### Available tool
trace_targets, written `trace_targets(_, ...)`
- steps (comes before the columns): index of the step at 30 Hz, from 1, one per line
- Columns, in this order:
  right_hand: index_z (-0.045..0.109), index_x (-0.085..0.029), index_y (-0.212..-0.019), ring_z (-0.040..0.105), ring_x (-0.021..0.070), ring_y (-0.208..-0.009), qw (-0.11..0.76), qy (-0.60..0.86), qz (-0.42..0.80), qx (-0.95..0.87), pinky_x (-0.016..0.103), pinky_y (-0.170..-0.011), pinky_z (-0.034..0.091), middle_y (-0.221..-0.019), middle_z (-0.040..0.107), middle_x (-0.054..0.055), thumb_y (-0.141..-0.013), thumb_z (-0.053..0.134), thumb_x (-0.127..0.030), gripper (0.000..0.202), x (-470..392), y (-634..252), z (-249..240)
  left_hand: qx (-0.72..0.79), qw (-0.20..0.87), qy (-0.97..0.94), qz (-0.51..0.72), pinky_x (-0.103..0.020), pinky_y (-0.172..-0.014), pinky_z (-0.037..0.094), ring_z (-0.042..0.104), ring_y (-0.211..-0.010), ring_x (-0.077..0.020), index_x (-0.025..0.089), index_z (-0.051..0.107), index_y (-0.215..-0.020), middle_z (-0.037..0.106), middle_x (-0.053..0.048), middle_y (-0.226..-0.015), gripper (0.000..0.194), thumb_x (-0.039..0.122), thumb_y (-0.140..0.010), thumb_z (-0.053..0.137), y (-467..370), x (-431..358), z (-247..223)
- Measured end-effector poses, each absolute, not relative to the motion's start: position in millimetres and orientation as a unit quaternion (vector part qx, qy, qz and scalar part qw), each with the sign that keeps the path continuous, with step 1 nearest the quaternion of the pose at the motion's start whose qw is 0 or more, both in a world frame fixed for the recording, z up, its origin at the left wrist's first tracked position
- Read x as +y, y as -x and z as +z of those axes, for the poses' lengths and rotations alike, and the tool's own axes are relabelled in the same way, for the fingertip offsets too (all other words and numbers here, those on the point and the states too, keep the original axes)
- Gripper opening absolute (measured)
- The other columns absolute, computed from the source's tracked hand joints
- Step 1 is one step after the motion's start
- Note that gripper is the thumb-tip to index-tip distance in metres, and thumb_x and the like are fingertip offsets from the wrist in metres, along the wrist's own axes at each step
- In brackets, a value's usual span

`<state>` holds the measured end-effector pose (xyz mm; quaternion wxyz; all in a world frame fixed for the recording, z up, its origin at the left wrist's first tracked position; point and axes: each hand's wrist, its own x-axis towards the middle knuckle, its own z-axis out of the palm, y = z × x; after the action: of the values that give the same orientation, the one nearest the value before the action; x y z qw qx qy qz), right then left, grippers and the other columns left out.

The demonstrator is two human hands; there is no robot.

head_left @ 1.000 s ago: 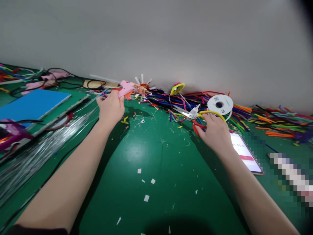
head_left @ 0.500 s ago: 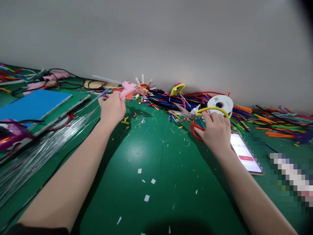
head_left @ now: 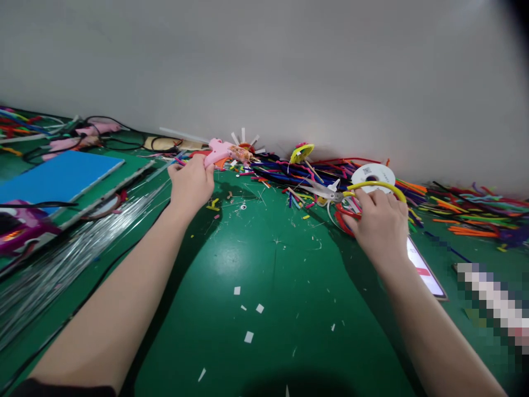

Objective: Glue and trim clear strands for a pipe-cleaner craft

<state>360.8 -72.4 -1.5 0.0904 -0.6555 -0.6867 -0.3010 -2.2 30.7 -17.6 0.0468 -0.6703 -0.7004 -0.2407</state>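
Observation:
My left hand (head_left: pixel 192 184) is closed around the handle of a pink hot glue gun (head_left: pixel 219 151), its nozzle pointing right. In my right hand (head_left: pixel 381 225) is a pair of scissors (head_left: pixel 326 191) with one yellow and one red handle, the metal blades pointing left. Those blades lie close together over a heap of coloured pipe cleaners (head_left: pixel 273 168). Between the hands, at the back, stand a yellow cup-shaped piece (head_left: pixel 301 153) and a round piece with white strips (head_left: pixel 244 144) fanning upward, partly hidden behind the glue gun.
A white spool (head_left: pixel 374 173) stands behind my right hand, which partly covers a lit phone (head_left: pixel 427 275). White paper scraps (head_left: pixel 248 337) lie on the green table (head_left: pixel 264 253). Leftward are a blue board (head_left: pixel 61 176), clear strips (head_left: pixel 82 264) and black cords (head_left: pixel 115 251). A grey wall rises behind.
My right hand has moved right with the scissors, covering more of the phone, and the blades have come closer together. My left hand and the glue gun have stayed almost in place.

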Motion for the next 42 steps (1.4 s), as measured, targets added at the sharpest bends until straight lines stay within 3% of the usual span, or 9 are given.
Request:
trace_targets(3, 0.052, -0.013, -0.127, 0.052, 0.0312, -0.097, 0.098, 0.655, -0.288, -0.692, 0.042, -0.081, 0.039, -0.101, 0.058, 0.016, -0.089, 0.054, -0.042, 0.048, -70, -361, -6, -0.702, 0.045, 0.67, -0.238, -0.047, -0.098, 0.031, 0.06, -0.101, -0.031, 0.015, 0.051, -0.12, 0.065, -0.015, -0.11, 0.039, 0.034, -0.095, 0.027, 1, 30, -16)
trace_targets(7, 0.054, -0.012, -0.123, 0.052, 0.0302, -0.095, 0.056, 0.645, -0.299, -0.701, 0.041, -0.081, 0.038, -0.102, 0.059, 0.015, -0.089, 0.054, -0.036, 0.042, -70, -359, -9, -0.697, 0.051, 0.673, -0.24, -0.048, -0.098, 0.031, 0.06, -0.101, -0.0315, 0.015, 0.051, -0.119, 0.066, -0.016, -0.109, 0.038, 0.033, -0.095, 0.028, 0, 29, -17)
trace_targets(17, 0.055, -0.014, -0.123, 0.054, 0.0312, -0.094, 0.068, 0.659, -0.277, -0.696, 0.041, -0.078, 0.037, -0.1, 0.06, 0.014, -0.083, 0.057, -0.03, 0.042, -70, -364, -10, -0.683, 0.057, 0.681, -0.259, -0.052, -0.096, 0.034, 0.062, -0.101, -0.0334, 0.015, 0.053, -0.116, 0.067, -0.017, -0.106, 0.035, 0.033, -0.095, 0.031, 1, 31, -21)
trace_targets(32, 0.056, -0.014, -0.121, 0.055, 0.0356, -0.104, 0.178, 0.694, -0.182, -0.674, 0.049, -0.084, 0.04, -0.108, 0.062, 0.018, -0.082, 0.056, -0.047, 0.052, -62, -369, -12, -0.674, 0.055, 0.68, -0.285, -0.054, -0.097, 0.033, 0.062, -0.102, -0.034, 0.013, 0.053, -0.117, 0.066, -0.02, -0.109, 0.036, 0.031, -0.095, 0.032, 0, 30, -22)
trace_targets(35, 0.056, -0.016, -0.121, 0.058, 0.0315, -0.098, 0.219, 0.697, -0.093, -0.676, 0.045, -0.08, 0.044, -0.108, 0.063, 0.016, -0.082, 0.054, -0.054, 0.055, -60, -370, -11, -0.669, 0.065, 0.676, -0.3, -0.053, -0.098, 0.032, 0.061, -0.105, -0.0331, 0.016, 0.052, -0.121, 0.064, -0.018, -0.114, 0.036, 0.032, -0.095, 0.032, 0, 30, -22)
trace_targets(38, 0.057, -0.017, -0.117, 0.058, 0.0315, -0.098, 0.246, 0.703, -0.096, -0.66, 0.044, -0.079, 0.044, -0.108, 0.062, 0.015, -0.078, 0.058, -0.056, 0.056, -59, -368, -8, -0.672, 0.072, 0.672, -0.304, -0.051, -0.098, 0.033, 0.061, -0.102, -0.0324, 0.017, 0.052, -0.12, 0.064, -0.016, -0.115, 0.036, 0.032, -0.095, 0.031, 0, 30, -21)
trace_targets(42, 0.06, -0.021, -0.105, 0.058, 0.0251, -0.079, 0.276, 0.709, -0.03, -0.648, 0.039, -0.069, 0.045, -0.089, 0.062, 0.008, -0.082, 0.052, -0.059, 0.046, -60, -366, -3, -0.673, 0.068, 0.667, -0.313, -0.05, -0.098, 0.033, 0.061, -0.102, -0.0315, 0.017, 0.052, -0.119, 0.065, -0.015, -0.114, 0.034, 0.032, -0.095, 0.032, -1, 30, -20)
